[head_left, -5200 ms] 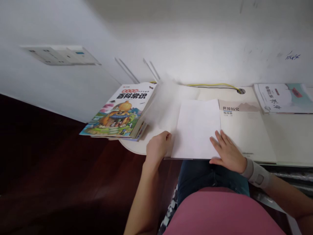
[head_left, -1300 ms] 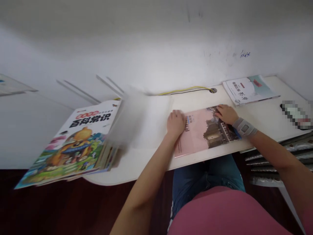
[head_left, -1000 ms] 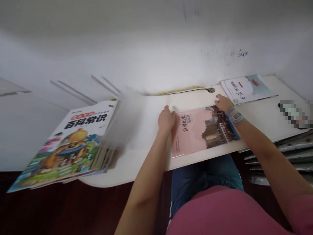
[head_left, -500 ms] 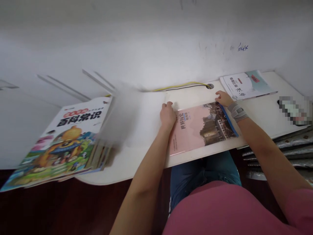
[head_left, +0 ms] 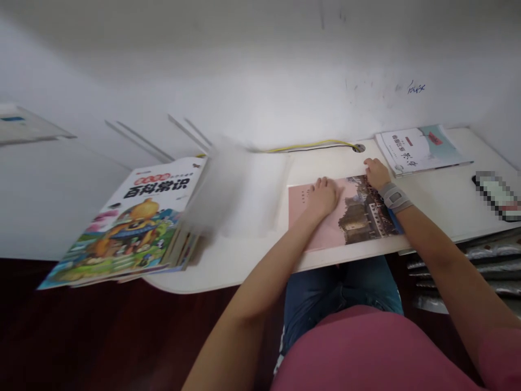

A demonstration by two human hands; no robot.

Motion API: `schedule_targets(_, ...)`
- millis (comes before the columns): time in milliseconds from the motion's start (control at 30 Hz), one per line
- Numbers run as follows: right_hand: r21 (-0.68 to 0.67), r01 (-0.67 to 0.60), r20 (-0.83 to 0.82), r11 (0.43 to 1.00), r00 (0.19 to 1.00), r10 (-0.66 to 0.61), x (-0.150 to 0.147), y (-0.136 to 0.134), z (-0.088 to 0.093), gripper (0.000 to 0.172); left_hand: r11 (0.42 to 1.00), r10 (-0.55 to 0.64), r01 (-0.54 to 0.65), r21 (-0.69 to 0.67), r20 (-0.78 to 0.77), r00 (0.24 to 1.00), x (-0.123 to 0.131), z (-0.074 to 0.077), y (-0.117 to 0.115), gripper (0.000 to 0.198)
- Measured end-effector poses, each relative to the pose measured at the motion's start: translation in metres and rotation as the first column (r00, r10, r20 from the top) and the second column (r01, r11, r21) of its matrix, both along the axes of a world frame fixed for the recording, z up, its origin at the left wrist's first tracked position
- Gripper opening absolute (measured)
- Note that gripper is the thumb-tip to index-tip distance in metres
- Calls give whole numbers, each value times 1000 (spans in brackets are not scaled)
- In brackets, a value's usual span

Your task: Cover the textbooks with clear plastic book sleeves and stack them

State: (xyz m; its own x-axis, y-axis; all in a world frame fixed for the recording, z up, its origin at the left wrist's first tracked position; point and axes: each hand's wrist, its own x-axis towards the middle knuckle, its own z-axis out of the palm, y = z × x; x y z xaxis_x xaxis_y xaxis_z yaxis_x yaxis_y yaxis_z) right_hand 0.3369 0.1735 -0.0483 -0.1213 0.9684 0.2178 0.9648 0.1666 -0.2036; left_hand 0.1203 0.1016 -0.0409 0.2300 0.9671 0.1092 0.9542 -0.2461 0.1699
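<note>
A pink book (head_left: 325,233) with a building photo on its cover lies flat on the white desk (head_left: 228,266) in front of me. My left hand (head_left: 323,196) rests palm down on the cover's upper middle, fingers spread. At the book's top right corner sits my right hand (head_left: 376,172), a grey band on its wrist, with its fingers curled at the corner. Whether it grips the edge is not clear.
A stack of colourful children's books (head_left: 134,228) hangs over the desk's left end. A blurred white sheet (head_left: 240,190) lies between it and the pink book. Another book (head_left: 423,149) sits at the back right beside a cable hole (head_left: 359,147), and a phone (head_left: 499,195) lies far right.
The open white book seen earliest now lies closed, pink cover up. In the last second my left hand slid from the book's left edge onto the cover. My right hand stayed at the top right corner.
</note>
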Motion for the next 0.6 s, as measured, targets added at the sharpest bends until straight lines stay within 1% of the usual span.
schedule_targets(67, -2, 2, 19, 1000, 1000, -2, -1, -3, 8, 38, 1000, 6, -6, -8, -15, 1000, 10, -7, -6, 58)
schedule_targets(133, 23, -31, 49, 999, 998, 30, -12, -9, 16, 37, 1000, 27, -27, 1, -17, 1000, 14, -13, -8, 61)
schedule_targets(200, 56, -157, 90, 986, 984, 152, -34, -17, 19, 34, 999, 35, -35, 13, -9, 999, 13, -16, -9, 61)
schedule_targets(233, 53, -275, 107, 960, 957, 268, -48, -22, 18, 33, 999, 34, -34, 17, -6, 999, 12, -17, -9, 60)
schedule_targets(267, 28, -354, 109, 935, 931, 349, -61, -27, 15, 31, 999, 31, -31, 20, -5, 1000, 10, -18, -8, 59)
schedule_targets(333, -3, -431, 99, 902, 898, 429, -82, -35, 7, 32, 1000, 20, -20, 18, -4, 1000, 7, -18, -8, 56)
schedule_targets(367, -7, -446, 91, 895, 891, 445, -86, -39, 2, 34, 1000, 12, -12, 18, -2, 1000, 6, -18, -8, 55)
schedule_targets(433, -11, -452, 79, 892, 889, 451, -81, -42, -7, 38, 1000, -3, 3, 30, 5, 1000, 2, -18, -8, 54)
schedule_targets(533, -10, -405, 70, 914, 912, 405, -55, -42, -13, 41, 999, 2, -3, 54, 25, 1000, -9, -16, -8, 52)
schedule_targets(600, -4, -357, 65, 934, 932, 357, -38, -40, -14, 42, 996, 45, -48, 74, 49, 998, -20, -15, -8, 48)
